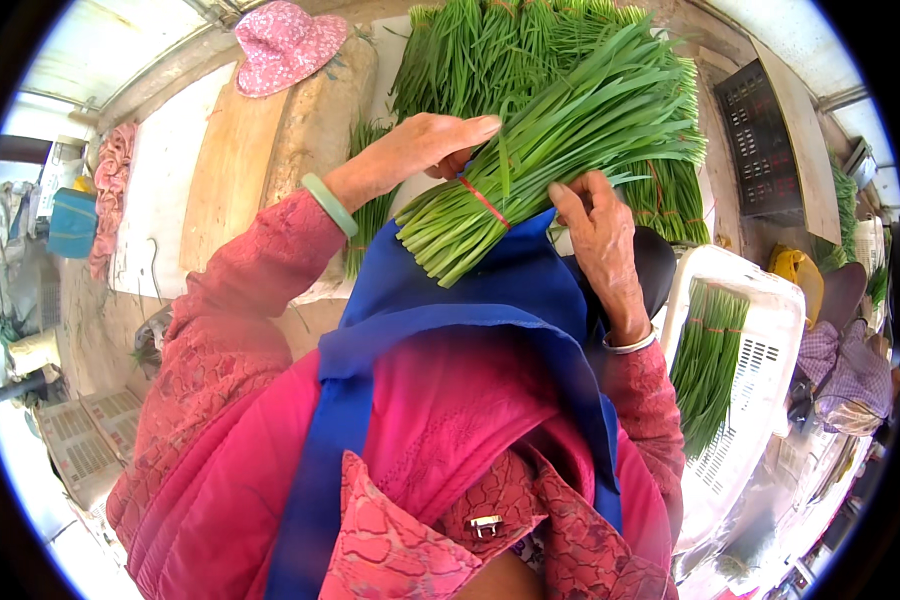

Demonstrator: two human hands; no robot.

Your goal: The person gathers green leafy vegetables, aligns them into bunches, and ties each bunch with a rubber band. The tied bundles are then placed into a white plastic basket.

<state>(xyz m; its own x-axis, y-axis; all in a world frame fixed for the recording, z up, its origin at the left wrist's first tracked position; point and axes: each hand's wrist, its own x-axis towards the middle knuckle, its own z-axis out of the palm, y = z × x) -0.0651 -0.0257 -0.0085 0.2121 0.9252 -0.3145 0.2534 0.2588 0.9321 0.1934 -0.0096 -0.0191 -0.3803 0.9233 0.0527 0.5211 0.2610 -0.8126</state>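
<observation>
A large bundle of garlic chives (510, 165) lies slantwise over the blue apron (440, 300) on my lap. Its cut pale ends point toward me and its leaves fan out to the far right. A red band (485, 203) circles the lower stems. My left hand (425, 150) grips the bundle's left side, thumb along the top and the other fingers partly hidden behind the stems. On the right side, my right hand (600, 230) is closed with curled fingers, thumb and fingertips pressed against the bundle's edge.
More banded chive bundles (480, 60) are piled beyond my hands. To the right stands a white plastic basket (790, 300) with chives (710, 360) inside. A wooden board (232, 170) and a pink hat (285, 48) lie at the far left. A dark panel (760, 140) stands far right.
</observation>
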